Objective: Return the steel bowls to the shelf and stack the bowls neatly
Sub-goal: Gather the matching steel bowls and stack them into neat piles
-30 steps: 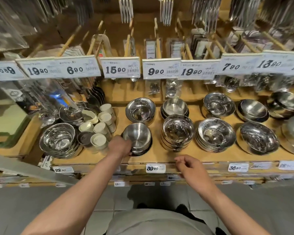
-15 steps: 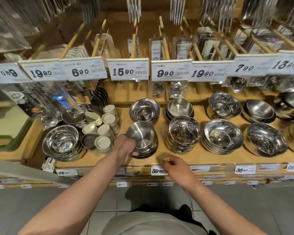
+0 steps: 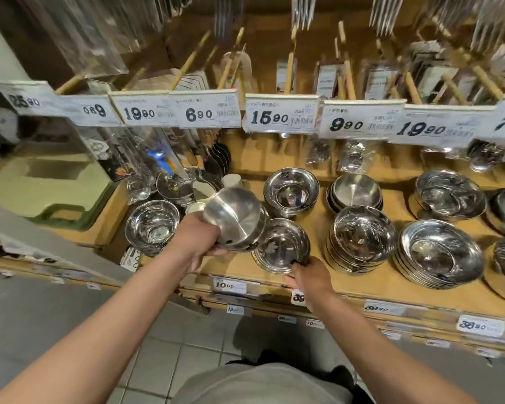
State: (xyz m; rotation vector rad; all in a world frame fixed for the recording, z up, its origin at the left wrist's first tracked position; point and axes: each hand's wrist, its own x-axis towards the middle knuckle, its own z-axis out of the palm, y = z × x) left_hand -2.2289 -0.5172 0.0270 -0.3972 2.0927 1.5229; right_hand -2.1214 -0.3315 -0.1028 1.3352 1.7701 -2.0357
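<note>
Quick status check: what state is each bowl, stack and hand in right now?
left hand: grips the lifted bowls
lifted bowls: tilted on edge, off the shelf
shiny bowl: upright on the shelf, near rim pinched
right hand: pinches the shiny bowl's rim
tall stack: nested, upright
wide stack: nested, upright
wooden shelf: holds the stacks

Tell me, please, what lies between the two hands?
In the head view, a shiny bowl on the shelf sits between the left hand and right hand.

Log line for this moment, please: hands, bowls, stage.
left hand: holds tilted steel bowl lifted | right hand: grips rim of shiny steel bowl stack on wooden shelf | stage: restacking
</note>
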